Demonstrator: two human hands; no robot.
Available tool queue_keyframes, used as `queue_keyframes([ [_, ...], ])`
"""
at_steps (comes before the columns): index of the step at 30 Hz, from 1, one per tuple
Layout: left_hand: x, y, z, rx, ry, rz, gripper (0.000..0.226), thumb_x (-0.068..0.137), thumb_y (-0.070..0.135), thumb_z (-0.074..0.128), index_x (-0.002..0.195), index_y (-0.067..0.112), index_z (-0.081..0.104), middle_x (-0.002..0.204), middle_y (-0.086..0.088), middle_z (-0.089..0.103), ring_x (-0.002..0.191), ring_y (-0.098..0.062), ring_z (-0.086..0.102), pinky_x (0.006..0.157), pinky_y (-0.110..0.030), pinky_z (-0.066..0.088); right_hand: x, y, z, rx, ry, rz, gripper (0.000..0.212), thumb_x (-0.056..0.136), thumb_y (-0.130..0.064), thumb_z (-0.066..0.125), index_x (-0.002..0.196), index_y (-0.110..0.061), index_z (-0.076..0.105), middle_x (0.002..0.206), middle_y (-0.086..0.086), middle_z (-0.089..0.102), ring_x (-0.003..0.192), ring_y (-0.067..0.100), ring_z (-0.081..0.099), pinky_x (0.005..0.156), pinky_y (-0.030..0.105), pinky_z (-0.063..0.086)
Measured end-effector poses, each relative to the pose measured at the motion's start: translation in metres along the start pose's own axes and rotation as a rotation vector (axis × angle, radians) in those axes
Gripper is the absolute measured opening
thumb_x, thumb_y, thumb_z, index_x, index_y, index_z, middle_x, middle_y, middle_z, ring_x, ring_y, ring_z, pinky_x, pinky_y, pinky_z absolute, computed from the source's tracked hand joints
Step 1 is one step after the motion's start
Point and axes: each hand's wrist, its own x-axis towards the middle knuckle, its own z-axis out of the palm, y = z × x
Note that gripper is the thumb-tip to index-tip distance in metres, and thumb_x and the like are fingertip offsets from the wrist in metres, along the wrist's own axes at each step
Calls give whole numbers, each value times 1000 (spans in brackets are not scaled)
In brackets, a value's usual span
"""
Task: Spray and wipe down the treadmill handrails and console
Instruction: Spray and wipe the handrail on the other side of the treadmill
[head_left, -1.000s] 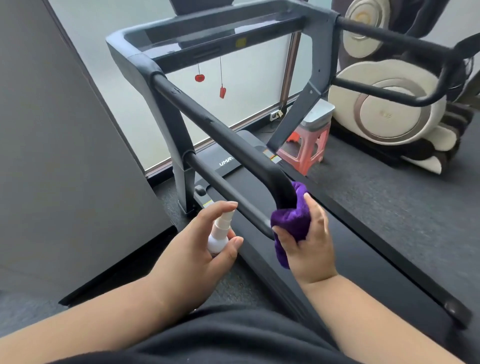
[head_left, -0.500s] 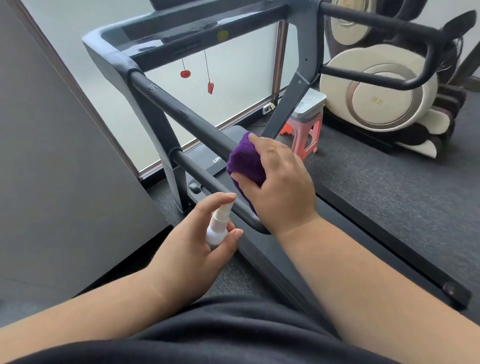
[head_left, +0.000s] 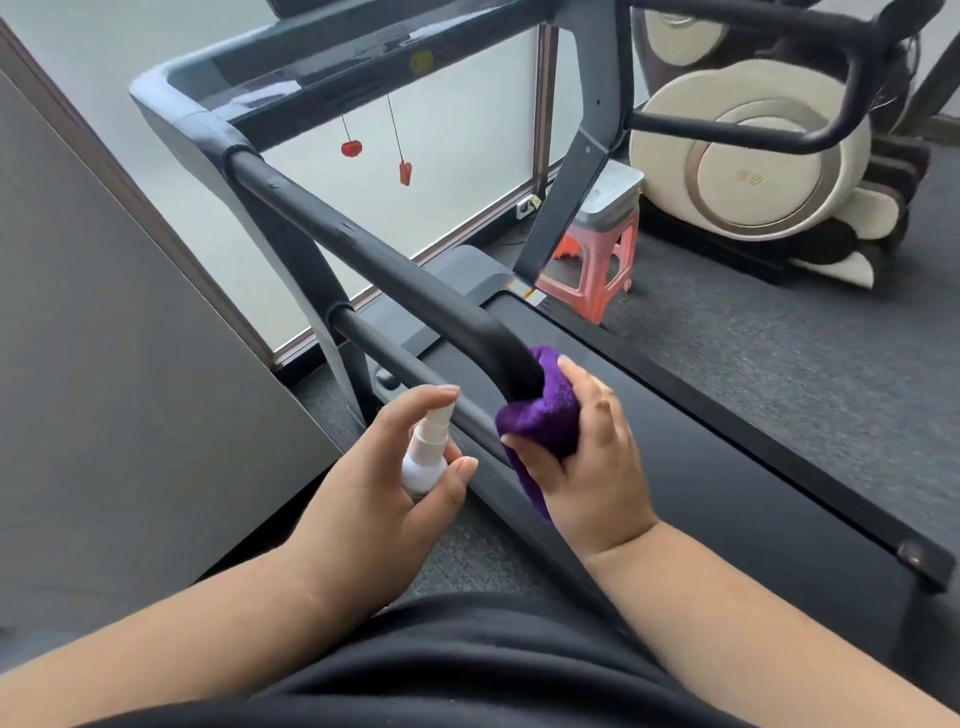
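Observation:
The treadmill's black left handrail (head_left: 363, 254) slopes down from the grey console (head_left: 332, 57) toward me and curves under at its near end. My right hand (head_left: 587, 457) grips a purple cloth (head_left: 545, 415) wrapped around that curved end. My left hand (head_left: 374, 488) holds a small white spray bottle (head_left: 426, 452) just left of the lower rail, with the index finger resting on the nozzle top. The right handrail (head_left: 737, 132) runs along the far side.
A grey panel (head_left: 114, 364) stands close on the left. The black belt deck (head_left: 727, 467) stretches to the right. A pink stool (head_left: 597, 260) and a cream massage chair (head_left: 753, 156) stand beyond it on dark carpet. Two red safety clips (head_left: 404, 172) hang under the console.
My right hand slid the purple cloth back down the left handrail, from its middle to the curved near end. The left hand with the bottle stayed in place.

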Motion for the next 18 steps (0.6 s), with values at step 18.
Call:
queue_keyframes([
  [18, 54, -75, -63, -200, 39, -12, 52, 87, 42, 62, 126, 66, 36, 94, 17, 63, 81, -8, 62, 75, -10, 43, 158, -132, 74, -956, -470, -188, 80, 93, -64, 46, 151, -14, 23, 128, 9, 53, 106, 29, 58, 80, 39, 48],
])
